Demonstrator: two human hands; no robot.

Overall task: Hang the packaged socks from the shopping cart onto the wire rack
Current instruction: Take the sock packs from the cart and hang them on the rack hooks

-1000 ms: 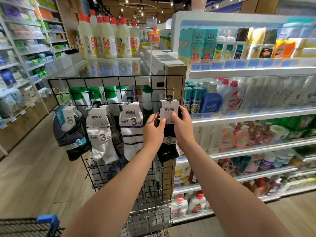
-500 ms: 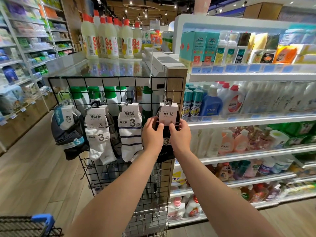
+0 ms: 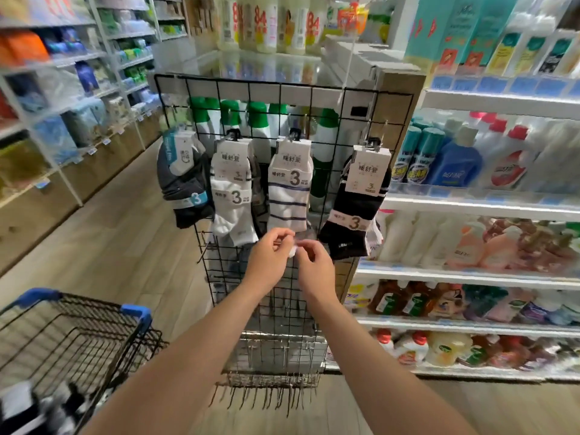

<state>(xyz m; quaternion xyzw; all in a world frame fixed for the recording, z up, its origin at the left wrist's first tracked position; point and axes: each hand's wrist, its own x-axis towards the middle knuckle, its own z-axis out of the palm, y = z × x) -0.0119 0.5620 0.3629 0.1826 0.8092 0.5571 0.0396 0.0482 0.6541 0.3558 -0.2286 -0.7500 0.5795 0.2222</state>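
Wire rack (image 3: 282, 309): black grid, directly behind both grips.
Packaged socks, four hung: black striped pack (image 3: 354, 215) above and right of the grips, free of them; white striped pack (image 3: 290, 196) straight above; white pack (image 3: 232, 196) and grey pack (image 3: 185, 183) up-left.
Left hand (image 3: 270, 259), right hand (image 3: 315, 266): grips narrow, fingertips meeting, seemingly pinching a small white scrap (image 3: 292, 252); blurred.
Shopping cart (image 3: 78, 334): low, left of the grips, more socks (image 3: 28, 409) inside.
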